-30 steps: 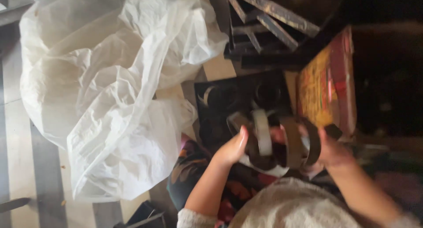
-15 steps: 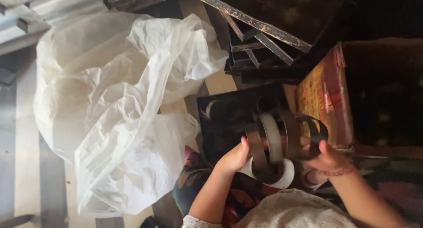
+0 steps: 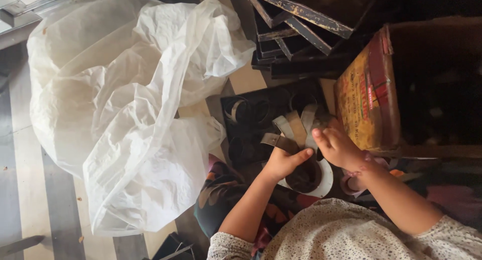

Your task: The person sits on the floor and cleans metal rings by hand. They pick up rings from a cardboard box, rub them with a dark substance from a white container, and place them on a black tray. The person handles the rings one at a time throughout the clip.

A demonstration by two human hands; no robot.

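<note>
My left hand point(image 3: 282, 163) grips the end of a small stack of dark metal ring moulds point(image 3: 295, 131), its thumb touching my right hand. My right hand point(image 3: 337, 146) closes on the other side of the same rings, fingers curled over them. The rings fan out, tilted, just above a dark baking tray point(image 3: 249, 120) that has one loose ring point(image 3: 235, 111) lying on it. Under my hands sits a white bowl point(image 3: 325, 182) with dark contents, partly hidden by my left hand.
A big crumpled white plastic sheet point(image 3: 125, 104) covers the floor to the left. A worn yellow and red tin box point(image 3: 365, 95) stands on the right. Several dark trays point(image 3: 301, 34) are stacked at the top. Striped flooring point(image 3: 30, 189) shows lower left.
The rings were held level between both hands; now they are lower, tilted and fanned over the tray. My hands have come closer together, and the view has shifted slightly.
</note>
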